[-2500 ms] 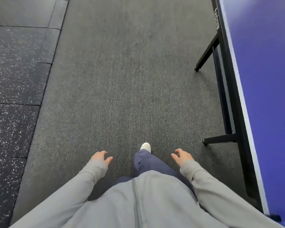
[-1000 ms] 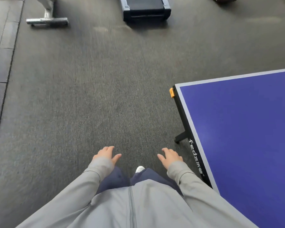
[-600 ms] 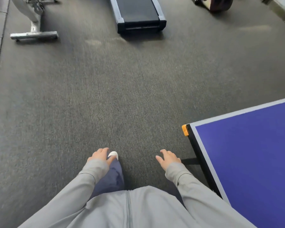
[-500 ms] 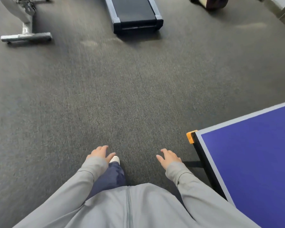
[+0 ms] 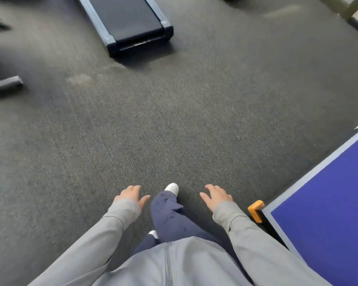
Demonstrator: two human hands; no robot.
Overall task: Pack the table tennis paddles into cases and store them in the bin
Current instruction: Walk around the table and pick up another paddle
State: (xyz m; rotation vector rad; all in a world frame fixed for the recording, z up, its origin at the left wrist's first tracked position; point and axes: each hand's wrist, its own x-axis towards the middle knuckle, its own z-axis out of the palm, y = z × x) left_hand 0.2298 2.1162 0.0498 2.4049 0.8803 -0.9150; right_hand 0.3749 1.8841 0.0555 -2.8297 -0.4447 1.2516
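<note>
Here the person walks on the dark grey carpet floor (image 5: 174,120), and both hands are free. The left hand (image 5: 131,195) and the right hand (image 5: 216,196) hang in front of the grey sleeves with fingers loosely spread, holding nothing. The blue table tennis desk with white edge (image 5: 322,213) stands just beside the right arm, its orange corner guard (image 5: 255,210) near the right wrist. A black treadmill (image 5: 128,23) lies well ahead. No paddle, case or bin is in view, so I cannot tell where they are. I judge a paddle will be light and stiff, with a rubber face that marks easily; it is better to take it by the handle. A case is probably soft.
</note>
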